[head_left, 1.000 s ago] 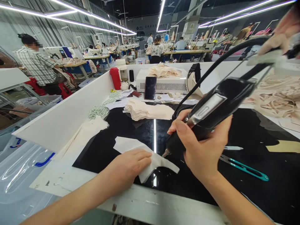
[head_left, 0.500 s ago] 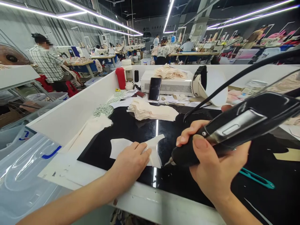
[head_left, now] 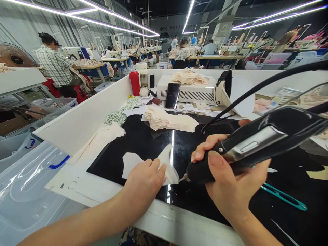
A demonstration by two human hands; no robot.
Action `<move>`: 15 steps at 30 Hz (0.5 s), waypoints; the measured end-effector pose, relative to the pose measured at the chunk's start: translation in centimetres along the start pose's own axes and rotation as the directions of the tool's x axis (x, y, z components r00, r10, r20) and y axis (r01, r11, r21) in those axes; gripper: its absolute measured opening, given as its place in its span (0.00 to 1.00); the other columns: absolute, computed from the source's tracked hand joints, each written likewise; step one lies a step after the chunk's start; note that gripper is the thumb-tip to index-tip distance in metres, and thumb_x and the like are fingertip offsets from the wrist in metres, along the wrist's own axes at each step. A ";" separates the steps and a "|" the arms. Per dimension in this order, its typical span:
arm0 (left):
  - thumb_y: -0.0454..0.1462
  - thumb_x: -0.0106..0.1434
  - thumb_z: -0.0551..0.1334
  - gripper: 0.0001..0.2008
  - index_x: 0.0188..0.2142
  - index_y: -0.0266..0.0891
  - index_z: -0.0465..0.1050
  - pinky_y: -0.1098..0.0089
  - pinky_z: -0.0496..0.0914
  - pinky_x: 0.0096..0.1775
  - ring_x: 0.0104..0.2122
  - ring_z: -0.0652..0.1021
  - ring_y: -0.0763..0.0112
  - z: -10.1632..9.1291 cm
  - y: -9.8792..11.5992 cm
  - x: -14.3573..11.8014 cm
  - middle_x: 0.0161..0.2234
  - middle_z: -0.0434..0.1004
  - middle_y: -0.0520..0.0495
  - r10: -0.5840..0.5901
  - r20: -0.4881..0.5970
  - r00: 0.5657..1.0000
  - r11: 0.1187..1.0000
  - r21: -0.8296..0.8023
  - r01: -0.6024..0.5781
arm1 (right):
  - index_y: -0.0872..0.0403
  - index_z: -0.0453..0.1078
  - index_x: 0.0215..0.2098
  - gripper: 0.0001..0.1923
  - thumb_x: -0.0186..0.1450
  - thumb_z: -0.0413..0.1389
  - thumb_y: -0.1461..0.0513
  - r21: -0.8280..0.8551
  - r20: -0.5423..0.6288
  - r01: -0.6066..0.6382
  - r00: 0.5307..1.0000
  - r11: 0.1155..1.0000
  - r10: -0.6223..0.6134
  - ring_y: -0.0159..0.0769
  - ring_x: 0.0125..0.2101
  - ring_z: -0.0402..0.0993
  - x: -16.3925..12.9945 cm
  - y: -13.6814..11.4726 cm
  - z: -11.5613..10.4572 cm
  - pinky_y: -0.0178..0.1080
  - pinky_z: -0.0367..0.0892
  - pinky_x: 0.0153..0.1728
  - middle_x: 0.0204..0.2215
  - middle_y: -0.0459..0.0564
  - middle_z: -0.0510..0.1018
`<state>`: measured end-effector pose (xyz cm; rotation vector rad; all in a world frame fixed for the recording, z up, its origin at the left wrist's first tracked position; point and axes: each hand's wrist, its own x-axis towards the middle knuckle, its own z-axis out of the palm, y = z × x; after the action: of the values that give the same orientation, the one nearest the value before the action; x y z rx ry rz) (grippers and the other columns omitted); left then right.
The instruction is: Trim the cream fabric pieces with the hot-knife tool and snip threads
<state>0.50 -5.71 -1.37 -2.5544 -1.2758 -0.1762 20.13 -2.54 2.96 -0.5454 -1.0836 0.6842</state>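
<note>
My left hand [head_left: 147, 181] has its fingers curled and pressed together on a white fabric piece [head_left: 129, 164], whose right part is raised and creased beside the fingertips. In my right hand [head_left: 232, 186] is a black corded power tool [head_left: 258, 143] with a silver panel, its thumb and fingers wrapped round the body. The tool's small metal tip points down-left at the right edge of the fabric; whether it touches I cannot tell. Both hands are over a glossy black board [head_left: 143, 136].
Behind lie a stack of cream fabric pieces [head_left: 171, 119], a phone [head_left: 172, 95], a white slotted box [head_left: 188, 89] and a red cup [head_left: 134, 83]. A teal narrow tool [head_left: 284, 196] is at right. Green cord [head_left: 115, 118] lies by the left wall. A co-worker [head_left: 52, 63] stands far left.
The fabric's right part, flatter before, is now lifted and folded by my left hand. The tool has tilted slightly, its tip still close to the fabric edge. The whole view has shifted slightly.
</note>
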 end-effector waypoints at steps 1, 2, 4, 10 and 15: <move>0.33 0.80 0.66 0.04 0.44 0.39 0.75 0.61 0.71 0.29 0.30 0.78 0.61 -0.2 0.2 -0.2 0.36 0.79 0.47 -0.010 -0.018 1.000 1.000 0.021 0.011 | 0.41 0.72 0.63 0.31 0.68 0.78 0.59 -0.002 0.002 -0.002 1.000 1.000 0.002 0.34 0.25 0.81 0.0 -0.1 0.0 0.37 0.80 0.23 0.37 0.40 0.84; 0.34 0.80 0.66 0.08 0.40 0.40 0.74 0.62 0.69 0.28 0.28 0.77 0.61 -0.3 0.4 -0.4 0.33 0.77 0.48 -0.021 -0.042 0.999 0.999 0.038 0.023 | 0.41 0.72 0.65 0.33 0.68 0.78 0.58 -0.006 0.001 -0.006 1.000 1.000 0.006 0.34 0.25 0.81 0.0 -0.2 -0.1 0.38 0.81 0.23 0.37 0.40 0.83; 0.32 0.80 0.64 0.13 0.35 0.41 0.72 0.62 0.69 0.27 0.27 0.76 0.62 -0.8 0.7 -0.7 0.30 0.74 0.49 -0.022 -0.107 0.994 0.998 0.053 0.028 | 0.40 0.72 0.67 0.34 0.68 0.79 0.57 -0.012 -0.006 -0.019 1.000 1.000 0.019 0.35 0.25 0.81 -0.1 -0.3 -0.1 0.39 0.81 0.22 0.37 0.40 0.83; 0.23 0.79 0.57 0.14 0.41 0.37 0.76 0.64 0.78 0.39 0.36 0.79 0.63 -0.9 1.3 0.0 0.37 0.78 0.46 0.273 -0.239 0.932 0.944 -0.123 -0.307 | 0.39 0.73 0.67 0.34 0.68 0.78 0.57 0.002 0.007 -0.026 1.000 1.000 0.026 0.35 0.25 0.80 -0.1 -0.4 -0.3 0.39 0.82 0.23 0.37 0.40 0.82; 0.25 0.83 0.57 0.13 0.45 0.34 0.79 0.66 0.81 0.46 0.43 0.83 0.64 0.8 1.2 0.4 0.42 0.82 0.42 0.351 -0.249 0.903 0.889 -0.214 -0.405 | 0.40 0.72 0.67 0.33 0.69 0.77 0.59 0.000 0.018 -0.018 1.000 1.000 0.018 0.35 0.25 0.81 -0.1 -0.5 -0.2 0.40 0.82 0.24 0.37 0.40 0.81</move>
<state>1.66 -5.83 -2.22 -2.8568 -0.6942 -0.5395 20.39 -2.93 3.19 -0.5505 -1.0962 0.7063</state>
